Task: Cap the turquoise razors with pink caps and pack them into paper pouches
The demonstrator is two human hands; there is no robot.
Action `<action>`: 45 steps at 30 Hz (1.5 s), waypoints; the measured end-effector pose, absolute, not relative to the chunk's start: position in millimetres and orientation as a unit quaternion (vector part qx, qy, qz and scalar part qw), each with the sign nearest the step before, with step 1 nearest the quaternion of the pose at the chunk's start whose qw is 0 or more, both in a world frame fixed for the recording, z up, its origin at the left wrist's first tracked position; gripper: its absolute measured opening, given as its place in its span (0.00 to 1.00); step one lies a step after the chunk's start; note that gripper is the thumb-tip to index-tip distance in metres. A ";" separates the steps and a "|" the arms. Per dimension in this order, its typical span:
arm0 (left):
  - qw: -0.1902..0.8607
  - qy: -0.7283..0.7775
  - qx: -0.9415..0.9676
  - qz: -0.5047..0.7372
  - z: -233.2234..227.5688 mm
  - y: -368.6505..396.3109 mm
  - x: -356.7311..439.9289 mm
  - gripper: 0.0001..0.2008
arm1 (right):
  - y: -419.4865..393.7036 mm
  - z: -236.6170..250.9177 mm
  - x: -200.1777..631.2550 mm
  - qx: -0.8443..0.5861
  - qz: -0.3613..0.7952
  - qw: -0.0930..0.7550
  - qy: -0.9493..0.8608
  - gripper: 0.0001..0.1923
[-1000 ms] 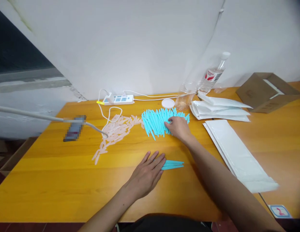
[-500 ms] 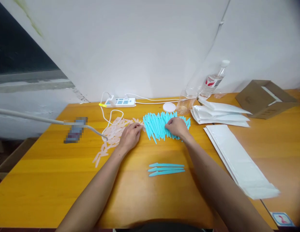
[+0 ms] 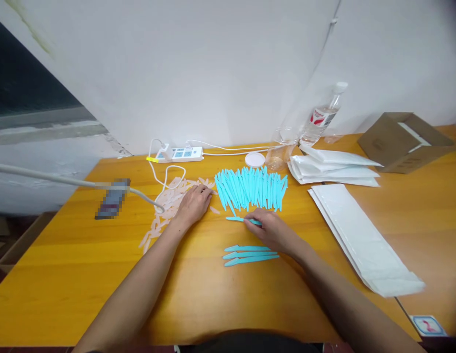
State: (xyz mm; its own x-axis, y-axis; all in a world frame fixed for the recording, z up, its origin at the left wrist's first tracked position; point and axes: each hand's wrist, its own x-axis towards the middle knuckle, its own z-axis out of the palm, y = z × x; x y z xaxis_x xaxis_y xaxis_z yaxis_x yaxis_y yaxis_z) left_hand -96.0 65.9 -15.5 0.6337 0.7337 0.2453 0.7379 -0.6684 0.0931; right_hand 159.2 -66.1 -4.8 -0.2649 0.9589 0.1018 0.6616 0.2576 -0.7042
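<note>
My right hand pinches a blue eyebrow razor, its head pointing left, just in front of a pile of similar blue razors. Nearer me, three more blue razors lie side by side on the table. My left hand rests at the right edge of a spread of pale pink caps. Its fingers are closed, with a small pink cap at the tips. Another pink cap lies alone between the hand and the blue pile.
A power strip with white cables, a round white lid, a clear jar and a bottle stand along the wall. White padded envelopes and a cardboard box are at right. A phone lies at left beneath a grey cable.
My right hand has come back toward me from the blue pile with one razor in its fingers. My left hand has barely moved; a single pink cap now shows beside it.
</note>
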 end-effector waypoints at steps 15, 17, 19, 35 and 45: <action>-0.011 -0.389 -0.907 -0.159 -16.6 68.5 -99.4 0.09 | -69.5 -30.2 159.8 -0.521 0.232 0.315 -0.759 0.08; -0.022 -0.396 -0.900 -0.182 -14.6 51.6 -100.8 0.10 | -69.2 -30.0 161.3 -0.514 0.237 0.317 -0.761 0.08; -0.046 -0.412 -0.886 -0.207 -13.7 26.6 -101.2 0.10 | -68.8 -30.0 162.8 -0.505 0.242 0.320 -0.764 0.08; -0.230 -0.433 -0.839 -0.237 -26.8 -49.2 -65.1 0.10 | -73.9 -21.9 158.1 -0.482 0.266 0.290 -0.783 0.11; -0.209 -0.373 -0.884 -0.191 -10.4 -63.9 -85.8 0.14 | -81.1 -5.0 158.5 -0.491 0.270 0.212 -0.800 0.14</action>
